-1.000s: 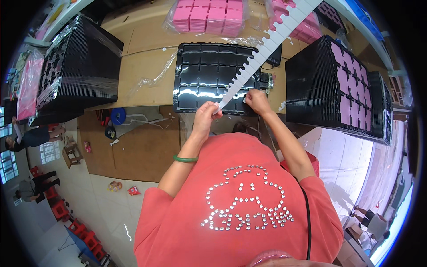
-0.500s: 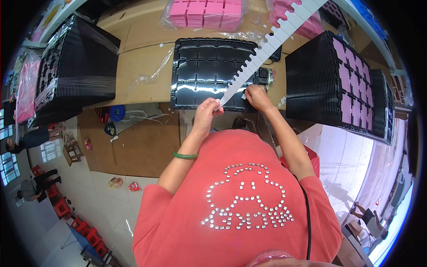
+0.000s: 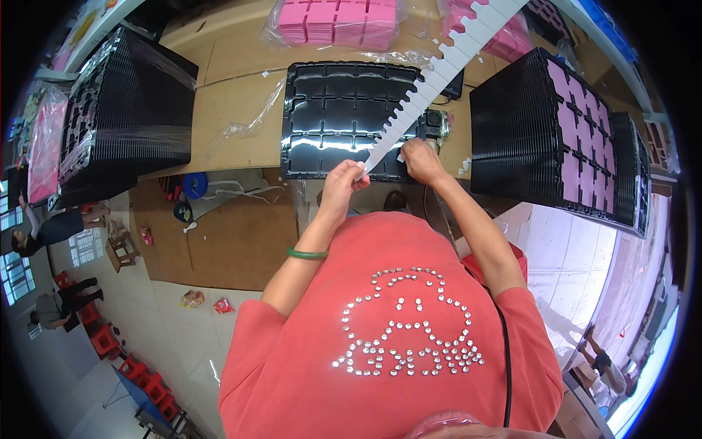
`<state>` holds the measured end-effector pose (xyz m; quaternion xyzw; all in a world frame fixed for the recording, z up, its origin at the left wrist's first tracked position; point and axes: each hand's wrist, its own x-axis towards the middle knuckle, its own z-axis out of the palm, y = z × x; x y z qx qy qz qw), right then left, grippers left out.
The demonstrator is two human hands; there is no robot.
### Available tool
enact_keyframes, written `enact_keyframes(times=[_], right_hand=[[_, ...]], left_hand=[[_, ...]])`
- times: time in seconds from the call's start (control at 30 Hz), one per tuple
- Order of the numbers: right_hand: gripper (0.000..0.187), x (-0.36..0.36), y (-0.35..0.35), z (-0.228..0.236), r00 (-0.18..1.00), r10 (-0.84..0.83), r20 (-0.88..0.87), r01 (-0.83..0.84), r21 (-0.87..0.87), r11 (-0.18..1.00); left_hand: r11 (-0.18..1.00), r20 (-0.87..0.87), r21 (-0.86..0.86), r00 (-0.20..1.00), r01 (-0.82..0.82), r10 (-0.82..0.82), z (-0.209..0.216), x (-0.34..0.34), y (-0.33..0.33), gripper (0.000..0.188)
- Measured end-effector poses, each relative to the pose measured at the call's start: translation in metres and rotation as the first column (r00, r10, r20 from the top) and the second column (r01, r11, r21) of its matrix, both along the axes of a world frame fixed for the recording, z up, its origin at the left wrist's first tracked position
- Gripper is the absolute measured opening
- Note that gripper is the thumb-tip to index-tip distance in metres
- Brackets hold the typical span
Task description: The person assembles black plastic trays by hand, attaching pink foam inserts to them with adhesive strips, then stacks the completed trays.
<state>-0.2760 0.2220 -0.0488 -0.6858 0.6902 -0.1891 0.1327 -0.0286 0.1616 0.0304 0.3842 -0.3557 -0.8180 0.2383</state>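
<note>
A long white strip with notches along one edge point(image 3: 439, 79) slants from my left hand up toward the upper right. My left hand point(image 3: 341, 184) is closed on its lower end, at the near edge of a black moulded tray point(image 3: 316, 110). The tray lies flat on the table and has a grid of shallow compartments. Over the tray's near right corner my right hand point(image 3: 422, 162) is closed, its fingertips pinching a small white piece point(image 3: 401, 157). The fingers partly hide that piece.
Tall stacks of black trays stand at left point(image 3: 135, 110) and right point(image 3: 515, 128), the right one showing pink pads. Bagged pink foam blocks point(image 3: 336, 22) lie at the back. A small device point(image 3: 436, 124) sits beside the tray. Cardboard point(image 3: 241, 150) covers the table.
The strip's far end has swung slightly to the left and lower. Both hands stay nearly in place, keeping their grip.
</note>
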Motion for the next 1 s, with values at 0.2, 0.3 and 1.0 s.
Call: enact_keyframes(times=[0.2, 0.3, 1.0], right_hand=[[0.010, 0.016, 0.005, 0.000, 0.997, -0.073, 0.002, 0.073, 0.002, 0.997], [0.011, 0.009, 0.016, 0.005, 0.991, -0.129, 0.048, 0.128, 0.011, 0.992], [0.025, 0.038, 0.036, 0.115, 0.249, -0.322, 0.913, 0.066, 0.316, 0.946]], left_hand=[[1.000, 0.002, -0.006, 1.000, 0.019, -0.018, -0.001, -0.005, 0.000, 0.016], [0.999, 0.002, -0.011, 1.000, 0.030, -0.030, -0.004, -0.005, 0.001, 0.016], [0.947, -0.103, 0.140, 0.955, 0.290, -0.278, 0.005, -0.009, 0.005, 0.015]])
